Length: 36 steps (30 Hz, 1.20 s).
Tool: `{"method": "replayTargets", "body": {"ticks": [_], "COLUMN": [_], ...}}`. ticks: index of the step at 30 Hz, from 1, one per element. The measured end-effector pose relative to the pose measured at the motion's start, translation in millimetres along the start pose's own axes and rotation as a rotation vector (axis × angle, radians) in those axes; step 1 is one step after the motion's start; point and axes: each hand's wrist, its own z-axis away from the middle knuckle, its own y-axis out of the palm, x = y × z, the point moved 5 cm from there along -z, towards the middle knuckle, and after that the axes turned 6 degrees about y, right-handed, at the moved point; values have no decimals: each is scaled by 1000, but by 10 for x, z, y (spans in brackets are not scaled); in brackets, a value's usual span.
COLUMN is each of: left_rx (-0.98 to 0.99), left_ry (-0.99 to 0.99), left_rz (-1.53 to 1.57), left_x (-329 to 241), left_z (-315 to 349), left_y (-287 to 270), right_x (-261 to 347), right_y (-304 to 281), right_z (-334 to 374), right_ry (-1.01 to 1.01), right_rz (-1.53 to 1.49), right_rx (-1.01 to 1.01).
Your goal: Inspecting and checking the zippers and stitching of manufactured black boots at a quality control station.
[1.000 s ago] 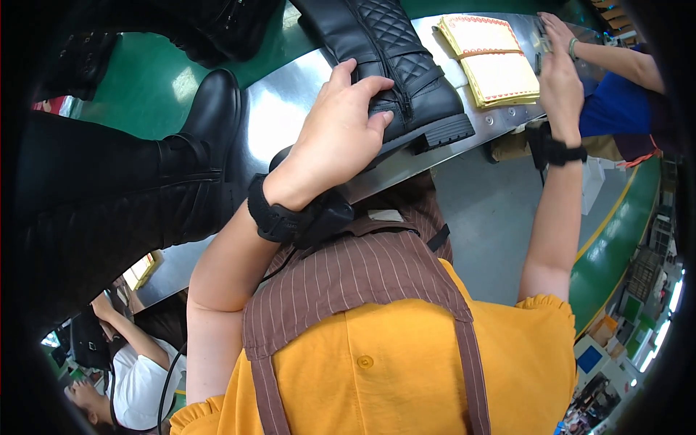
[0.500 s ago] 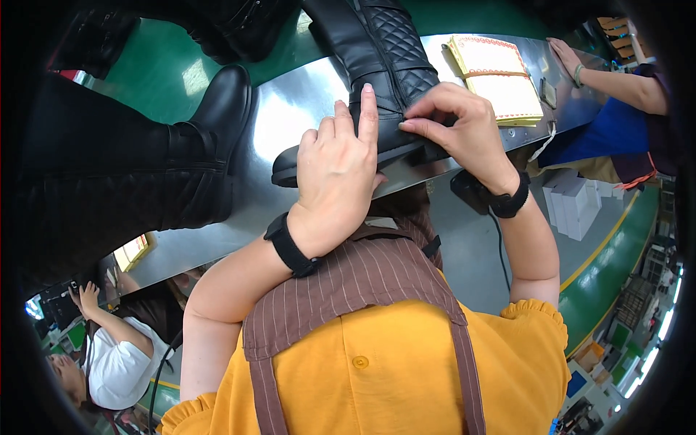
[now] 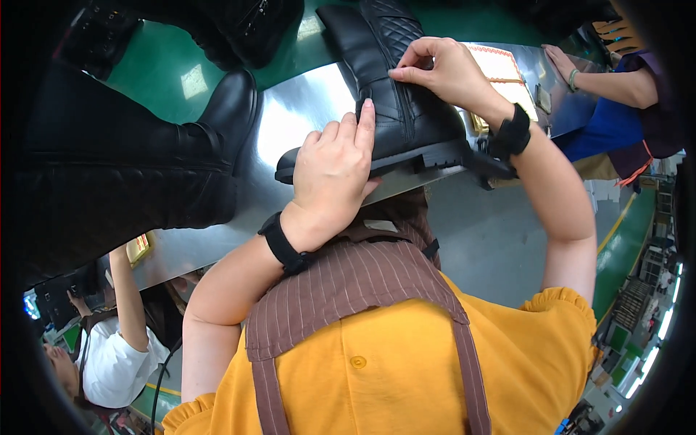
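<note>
A black boot with a quilted shaft panel lies on its side across the metal table. My left hand grips its foot, the index finger stretched along the upper and the thumb by the sole edge. A zipper runs along the shaft and down toward the sole. My right hand is closed in a pinch on that zipper partway up the shaft; the zipper pull is hidden by my fingertips. Another black boot is large and close at the left, its toe pointing away.
On the metal table, a stack of yellow-edged papers held by a band sits at the right, beside a small dark object. More boots are at the far side. One co-worker's hand rests at the right; another person is lower left.
My right hand has moved up the shaft along the zipper, away from the ankle. The boot has turned slightly, showing more of its heel and sole. My left hand stays on the foot.
</note>
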Motion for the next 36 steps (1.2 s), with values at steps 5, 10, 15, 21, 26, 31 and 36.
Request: {"method": "replayTargets", "body": {"ticks": [5,10,15,21,26,31,36], "left_rx": [-70,-141,-244,-355,-533,-581,-532], "left_ry": [60,102,348,310,251,205,283], "left_rz": [124,155,-8,136,216,362,370], "left_x": [70,85,22,295,421,481,352], "left_z": [54,211,522,352,311,255,375], "left_y": [-39,-180,-244,-555,-832,-873,-771], "right_x": [183,467,88,829,543,420,524], "right_y": [-80,-250,-1528,-1858,-1992,-629,-199], "right_z": [30,121,-520,-317,530,1064,1154], "right_ry": [-25,-18,137,-113,-179,135,533], "right_rz": [97,171,308,209,-298,-1029,-1253], "right_rx": [153,-44,-436,-653,-936,-57,-44]}}
